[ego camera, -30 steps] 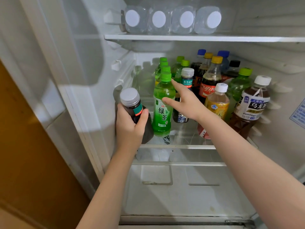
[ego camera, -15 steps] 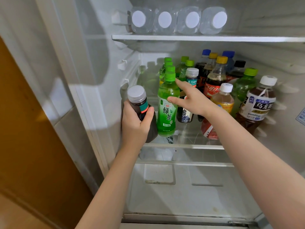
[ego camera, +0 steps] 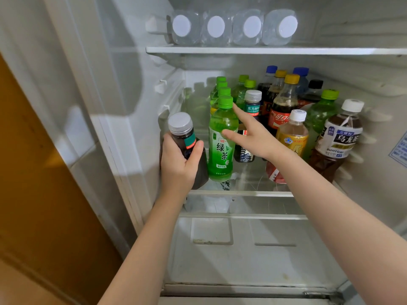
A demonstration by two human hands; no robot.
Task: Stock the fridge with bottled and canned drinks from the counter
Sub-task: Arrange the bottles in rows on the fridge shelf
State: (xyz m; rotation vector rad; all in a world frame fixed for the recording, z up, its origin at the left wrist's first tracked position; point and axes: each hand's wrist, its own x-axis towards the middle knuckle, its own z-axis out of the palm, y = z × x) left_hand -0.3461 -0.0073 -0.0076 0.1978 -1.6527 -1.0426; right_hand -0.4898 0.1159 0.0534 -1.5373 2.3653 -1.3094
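Gripping a dark bottle [ego camera: 181, 130], the left hand [ego camera: 178, 166] holds it at the left front corner of the shelf [ego camera: 242, 193]. Fingers spread and straight, the right hand [ego camera: 253, 137] touches the green tea bottle [ego camera: 221, 155]

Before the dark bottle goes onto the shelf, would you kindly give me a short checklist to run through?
1. Left hand curled round the dark bottle: ok.
2. Dark bottle's cap on: ok.
3. Right hand steadying the green tea bottle, open fingers against it: ok.
4. Free spot on the shelf left of the green tea bottle: partly hidden by the held bottle, cannot tell.
5. Dark bottle's base clear of the shelf edge: hidden by the left hand, cannot tell.
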